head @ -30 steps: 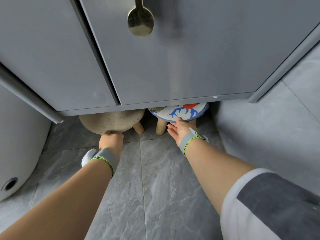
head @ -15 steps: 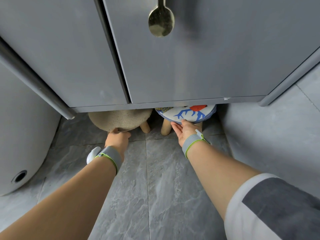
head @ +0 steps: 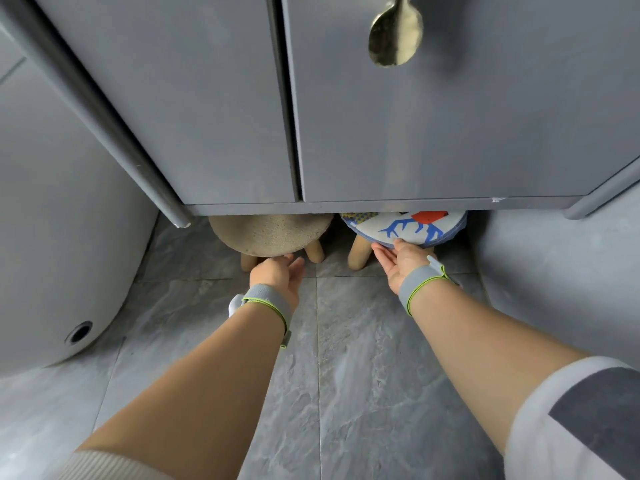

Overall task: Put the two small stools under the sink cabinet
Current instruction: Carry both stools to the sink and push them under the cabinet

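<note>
Two small stools on wooden legs stand partly under the grey sink cabinet (head: 415, 140), their back halves hidden by its bottom edge. The beige fuzzy stool (head: 268, 233) is on the left, the white stool with a blue and red print (head: 405, 227) on the right. My left hand (head: 277, 271) is flat and open, fingertips at the beige seat's front rim. My right hand (head: 403, 259) is open, palm turned up, fingertips against the printed seat's front rim.
A white rounded fixture (head: 62, 258) with a round hole stands close on the left. A grey wall (head: 561, 271) closes the right side. A brass handle (head: 394, 32) hangs on the right cabinet door. Grey floor tiles (head: 346, 375) lie under my arms.
My left hand has opened from a curled grip on the beige stool to flat fingers. The view has shifted so the cabinet and stools sit further right and lower.
</note>
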A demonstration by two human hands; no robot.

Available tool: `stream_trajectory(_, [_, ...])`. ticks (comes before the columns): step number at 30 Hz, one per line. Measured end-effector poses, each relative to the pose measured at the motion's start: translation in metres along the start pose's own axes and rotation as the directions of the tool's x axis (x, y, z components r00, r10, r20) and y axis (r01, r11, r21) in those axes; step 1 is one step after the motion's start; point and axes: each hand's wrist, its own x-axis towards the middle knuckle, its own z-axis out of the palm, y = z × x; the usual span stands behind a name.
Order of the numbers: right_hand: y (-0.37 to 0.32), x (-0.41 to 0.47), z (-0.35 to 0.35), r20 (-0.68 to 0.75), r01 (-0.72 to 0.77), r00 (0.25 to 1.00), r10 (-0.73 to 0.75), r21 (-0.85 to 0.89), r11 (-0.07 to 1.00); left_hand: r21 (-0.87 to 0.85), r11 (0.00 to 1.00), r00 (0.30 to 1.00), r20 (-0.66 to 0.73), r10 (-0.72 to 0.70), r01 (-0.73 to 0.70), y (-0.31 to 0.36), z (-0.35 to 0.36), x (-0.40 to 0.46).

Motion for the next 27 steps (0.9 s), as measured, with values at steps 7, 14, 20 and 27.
stream_trajectory(7, [0.001,0.0,0.001,-0.017,0.028,0.999,-0.028,-0.009,1.0,0.031,1.0,0.996,0.09,-0.003,0.0,-0.004,0.008,0.017])
stream_trajectory(14, [0.003,0.002,0.003,-0.038,0.041,0.998,-0.043,-0.043,0.998,-0.01,1.0,1.0,0.01,-0.022,0.022,0.013,0.01,0.041])
stream_trajectory(20, [0.003,0.005,0.002,-0.05,0.055,0.997,-0.058,-0.064,0.996,0.06,0.998,1.0,-0.021,-0.015,0.016,0.013,0.01,0.049])
stream_trajectory(27, [0.004,0.007,0.002,-0.046,0.059,0.997,-0.062,-0.069,0.996,0.147,0.989,1.0,-0.03,-0.001,0.005,0.02,0.002,0.049])
